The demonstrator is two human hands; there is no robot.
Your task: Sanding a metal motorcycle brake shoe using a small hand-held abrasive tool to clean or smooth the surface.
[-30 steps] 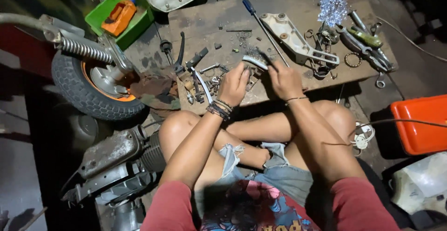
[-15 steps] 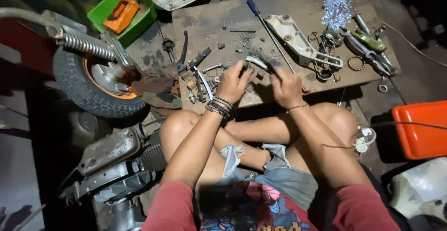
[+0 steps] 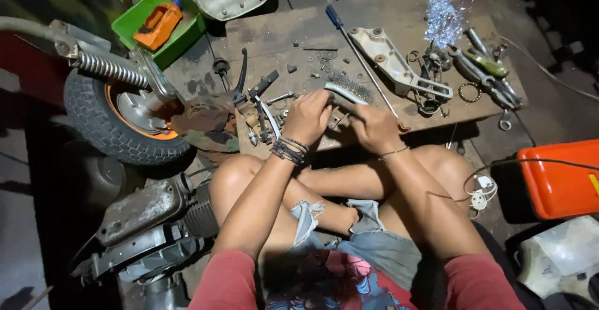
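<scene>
Wire brush (image 3: 347,90) is held above the near edge of the wooden board (image 3: 274,32), between both hands. Left hand (image 3: 307,118) has its fingers clenched around the handle end; right hand (image 3: 373,127) is closed on something small under the bristles (item hidden, cannot tell what).

Handling, judged: brush light and rigid, bristles springy and prickly; best taken by the handle, clear of the wire. Possibly greasy, so a firm wrap.

Surface: stained, rough board on the floor, littered with a screwdriver (image 3: 359,53), a white bracket (image 3: 395,65), pliers (image 3: 483,76), washers. Scooter wheel (image 3: 121,113) and engine (image 3: 150,226) to the person's left; room dim, cramped.
</scene>
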